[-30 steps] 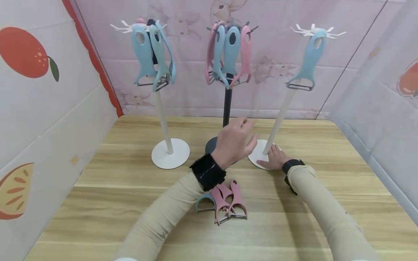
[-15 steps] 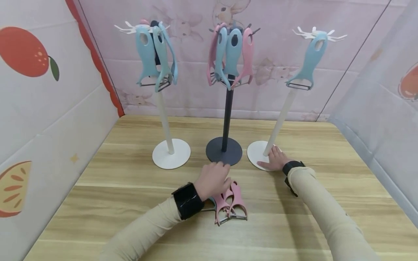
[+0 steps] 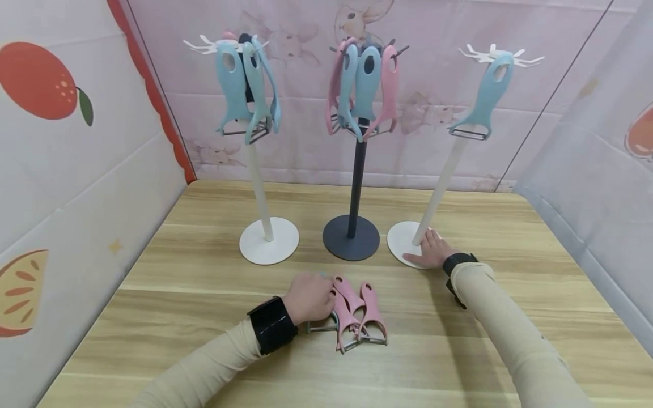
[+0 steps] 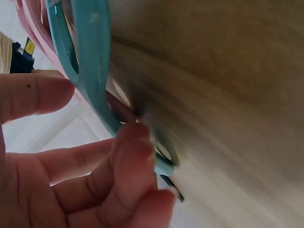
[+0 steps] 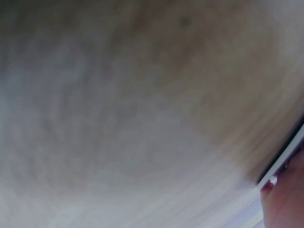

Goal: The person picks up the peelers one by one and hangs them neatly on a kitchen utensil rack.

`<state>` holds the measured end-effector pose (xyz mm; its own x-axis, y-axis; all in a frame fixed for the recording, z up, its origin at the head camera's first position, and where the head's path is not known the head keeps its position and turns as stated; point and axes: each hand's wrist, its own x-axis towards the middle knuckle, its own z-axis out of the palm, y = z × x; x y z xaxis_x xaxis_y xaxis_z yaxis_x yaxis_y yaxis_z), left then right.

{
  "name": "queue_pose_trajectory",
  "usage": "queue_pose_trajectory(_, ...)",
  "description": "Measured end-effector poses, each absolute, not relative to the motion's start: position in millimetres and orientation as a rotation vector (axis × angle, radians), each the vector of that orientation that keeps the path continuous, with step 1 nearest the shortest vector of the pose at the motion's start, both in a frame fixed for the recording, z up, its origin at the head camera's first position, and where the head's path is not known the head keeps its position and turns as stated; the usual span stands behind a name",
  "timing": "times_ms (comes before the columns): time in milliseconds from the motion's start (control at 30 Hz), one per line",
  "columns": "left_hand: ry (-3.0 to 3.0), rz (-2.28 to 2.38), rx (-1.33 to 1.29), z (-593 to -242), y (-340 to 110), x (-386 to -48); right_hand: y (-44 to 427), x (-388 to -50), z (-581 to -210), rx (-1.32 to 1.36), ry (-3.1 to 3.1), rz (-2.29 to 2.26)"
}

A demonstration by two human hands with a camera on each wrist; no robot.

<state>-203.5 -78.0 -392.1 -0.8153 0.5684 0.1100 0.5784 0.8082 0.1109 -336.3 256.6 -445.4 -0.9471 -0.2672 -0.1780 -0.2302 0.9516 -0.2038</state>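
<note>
My left hand (image 3: 308, 297) is down at the small pile of peelers on the table, its fingers curled. In the left wrist view, the thumb and fingers are on either side of a blue peeler (image 4: 92, 57) and pinch it. From the head view the hand covers most of that peeler. Several pink peelers (image 3: 372, 306) lie overlapping just to its right. Palm down, my right hand (image 3: 432, 250) rests with extended fingers on the round base of the right white stand (image 3: 399, 238). One blue peeler (image 3: 487, 93) hangs from a hook at that stand's top.
A black stand (image 3: 355, 187) in the middle carries several blue and pink peelers. More peelers, mostly blue, hang on the left white stand (image 3: 260, 192). A printed cloth wall (image 3: 418, 153) rises behind the wooden table (image 3: 204, 272), with further cloth walls at both sides.
My left hand has come down from in front of the black stand, moving left to the pile, and now pinches the blue peeler. The right hand stays on the stand's base.
</note>
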Motion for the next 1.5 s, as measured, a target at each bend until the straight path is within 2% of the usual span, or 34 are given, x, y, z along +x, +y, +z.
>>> queue_pose_trajectory(400, -3.010, -0.274, -0.866, -396.1, -72.1, -207.1, 255.9, -334.1, -444.4, -0.373, 2.903, -0.278)
queue_pose_trajectory(667, -3.103, -0.433, -0.870, -390.9, -83.7, -217.2, 257.5, -336.8, -445.9, -0.350, 2.884, -0.296)
queue_pose_trajectory(1233, -3.042, -0.387, -0.840, -388.9, -87.2, -219.6, 258.7, -339.3, -444.2, -0.341, 2.861, -0.297)
queue_pose_trajectory(1500, -2.931, -0.506, -0.914, -360.7, -76.6, -223.6, 256.9, -336.5, -446.1, -0.362, 2.902, -0.306)
